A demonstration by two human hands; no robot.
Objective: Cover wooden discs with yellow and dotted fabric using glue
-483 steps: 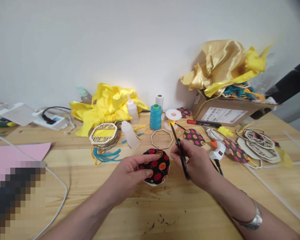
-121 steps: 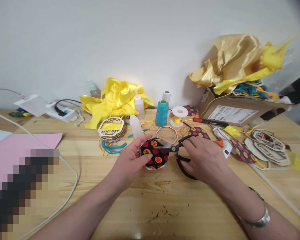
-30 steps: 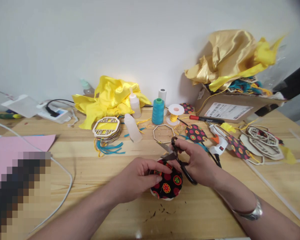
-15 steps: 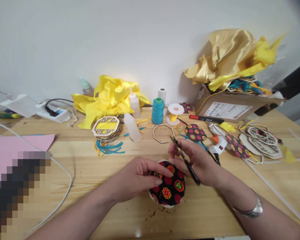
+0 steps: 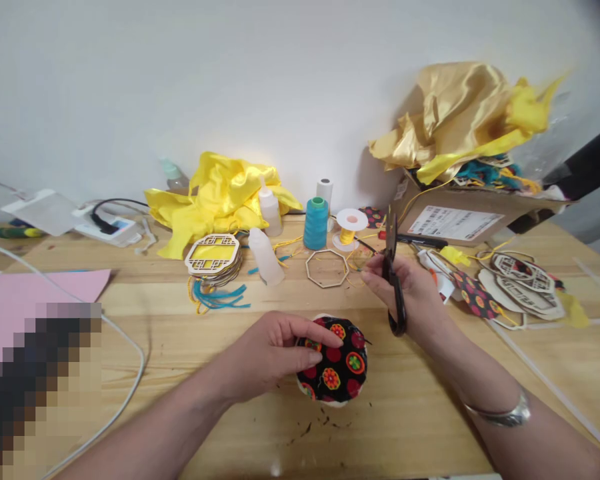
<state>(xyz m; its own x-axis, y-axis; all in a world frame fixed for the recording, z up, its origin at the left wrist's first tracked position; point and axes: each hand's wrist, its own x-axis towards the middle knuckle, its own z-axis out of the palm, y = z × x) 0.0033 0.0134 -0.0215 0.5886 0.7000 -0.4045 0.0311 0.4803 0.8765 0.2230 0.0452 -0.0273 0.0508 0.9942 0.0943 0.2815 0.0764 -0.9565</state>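
A round piece covered in black cloth with red and orange flowers (image 5: 336, 363) lies on the wooden table (image 5: 405, 413) near its front. My left hand (image 5: 273, 350) grips its left edge, thumb and fingers pinched on the cloth. My right hand (image 5: 410, 290) is lifted to the right of the piece and is closed around black scissors (image 5: 394, 277), blades together and pointing up. A silver bracelet (image 5: 505, 413) sits on my right wrist.
Behind the hands lie a wooden octagon frame (image 5: 327, 268), a teal thread cone (image 5: 315, 223), a yellow thread spool (image 5: 349, 227), glue bottles (image 5: 264, 255), a stack of lattice frames (image 5: 214, 255), yellow satin (image 5: 220, 197), a cardboard box (image 5: 460, 217), pink paper (image 5: 25, 297) and a white cable (image 5: 130, 373).
My right hand has lifted away from the cloth piece to the right, swinging the scissors from a slant to upright. My left hand keeps its hold on the piece.
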